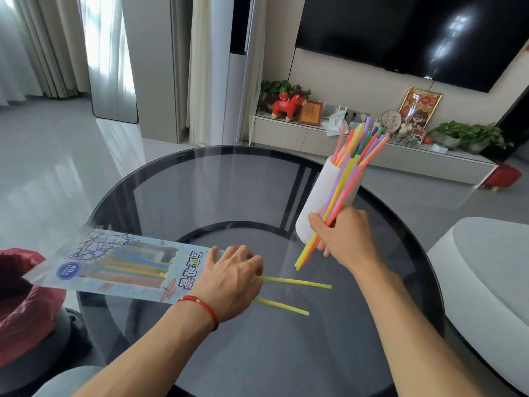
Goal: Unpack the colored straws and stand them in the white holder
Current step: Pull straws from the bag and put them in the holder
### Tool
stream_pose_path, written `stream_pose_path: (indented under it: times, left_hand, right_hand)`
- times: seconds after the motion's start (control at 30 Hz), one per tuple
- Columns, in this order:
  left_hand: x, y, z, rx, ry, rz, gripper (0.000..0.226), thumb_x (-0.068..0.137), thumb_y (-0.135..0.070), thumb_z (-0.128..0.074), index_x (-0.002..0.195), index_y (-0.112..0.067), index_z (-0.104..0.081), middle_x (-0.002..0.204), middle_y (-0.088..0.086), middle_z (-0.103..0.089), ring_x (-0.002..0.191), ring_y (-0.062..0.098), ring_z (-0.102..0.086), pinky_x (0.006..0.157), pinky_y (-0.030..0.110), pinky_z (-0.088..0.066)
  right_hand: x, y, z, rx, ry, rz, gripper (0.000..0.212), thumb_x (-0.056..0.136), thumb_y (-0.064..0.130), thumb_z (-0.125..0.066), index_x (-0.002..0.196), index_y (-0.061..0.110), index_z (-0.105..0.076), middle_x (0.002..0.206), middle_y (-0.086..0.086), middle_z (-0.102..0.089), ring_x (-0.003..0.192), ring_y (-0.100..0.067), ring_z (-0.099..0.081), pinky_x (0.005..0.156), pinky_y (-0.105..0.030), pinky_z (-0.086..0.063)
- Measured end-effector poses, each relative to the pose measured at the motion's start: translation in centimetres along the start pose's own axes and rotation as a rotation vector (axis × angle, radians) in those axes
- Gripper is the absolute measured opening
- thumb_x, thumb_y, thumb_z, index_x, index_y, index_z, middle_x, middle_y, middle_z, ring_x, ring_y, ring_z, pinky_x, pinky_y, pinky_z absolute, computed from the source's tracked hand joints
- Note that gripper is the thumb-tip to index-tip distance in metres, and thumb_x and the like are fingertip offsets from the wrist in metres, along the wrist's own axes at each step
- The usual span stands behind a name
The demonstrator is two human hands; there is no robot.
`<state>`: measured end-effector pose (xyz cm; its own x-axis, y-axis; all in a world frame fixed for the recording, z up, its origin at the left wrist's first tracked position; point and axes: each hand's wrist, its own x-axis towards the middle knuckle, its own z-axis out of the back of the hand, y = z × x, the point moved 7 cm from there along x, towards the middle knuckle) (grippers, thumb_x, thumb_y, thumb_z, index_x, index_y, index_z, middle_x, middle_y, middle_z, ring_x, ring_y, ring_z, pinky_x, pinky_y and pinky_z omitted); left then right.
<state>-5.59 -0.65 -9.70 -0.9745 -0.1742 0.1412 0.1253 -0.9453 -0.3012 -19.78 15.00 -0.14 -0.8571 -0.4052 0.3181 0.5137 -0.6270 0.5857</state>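
A white ribbed holder (317, 196) stands at the right of the round dark glass table (200, 181), with several colored straws (363, 138) fanned out of its top. My right hand (343, 236) is closed around a bundle of colored straws (340, 190) held slanted in front of the holder, upper ends at its rim. A printed straw package (123, 267) lies flat at the left with several straws inside. My left hand (229, 279) lies palm down on its open end, fingers curled onto two yellow straws (297, 282) that stick out onto the glass.
A red plastic bag (23, 296) sits off the table's left edge. A white rounded seat (486, 267) is close on the right. Beyond the table are a low TV bench (400, 156) with ornaments and plants, and grey floor to the left.
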Motion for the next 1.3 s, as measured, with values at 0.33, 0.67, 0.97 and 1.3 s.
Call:
stream_pose_path:
  times: [0.33,0.67,0.97,1.3]
  left_hand:
    - [0.6,-0.5,-0.7,-0.081,-0.029,0.001,0.020,0.098,-0.044,-0.039,0.103,-0.034,-0.055,0.120,-0.011,-0.052,0.119,0.015,-0.046,0.115,0.052,-0.024]
    - [0.2,-0.7,-0.8,-0.074,-0.012,-0.018,0.026,0.097,-0.051,-0.036,0.103,-0.037,-0.056,0.121,-0.015,-0.050,0.119,0.012,-0.045,0.114,0.050,-0.023]
    - [0.4,-0.7,-0.9,-0.083,0.012,-0.018,0.030,0.097,-0.055,-0.033,0.106,-0.037,-0.056,0.124,-0.014,-0.049,0.122,0.011,-0.043,0.116,0.052,-0.021]
    - [0.5,-0.5,-0.9,-0.079,0.012,-0.016,0.032,0.097,-0.056,-0.032,0.106,-0.038,-0.056,0.124,-0.014,-0.050,0.122,0.013,-0.044,0.113,0.050,-0.024]
  right_hand:
    - [-1.4,-1.2,4.1,0.357,-0.172,0.015,0.026,0.099,0.032,-0.070,0.075,0.020,-0.074,0.055,-0.003,-0.073,0.040,-0.020,-0.067,0.048,-0.025,-0.055]
    - [3.8,2.0,14.9,0.509,-0.514,0.052,0.023,0.093,0.033,-0.069,0.075,0.020,-0.075,0.056,-0.002,-0.074,0.043,-0.022,-0.069,0.042,-0.027,-0.055]
    - [6.8,4.6,13.7,0.195,-0.412,0.050,0.033,0.097,0.026,-0.066,0.070,0.007,-0.071,0.046,-0.008,-0.068,0.035,-0.018,-0.065,0.042,-0.030,-0.057]
    - [6.8,6.6,13.2,0.078,-0.439,0.009,0.049,0.091,0.049,-0.068,0.082,0.001,-0.068,0.071,-0.018,-0.074,0.067,-0.037,-0.074,0.070,-0.052,-0.064]
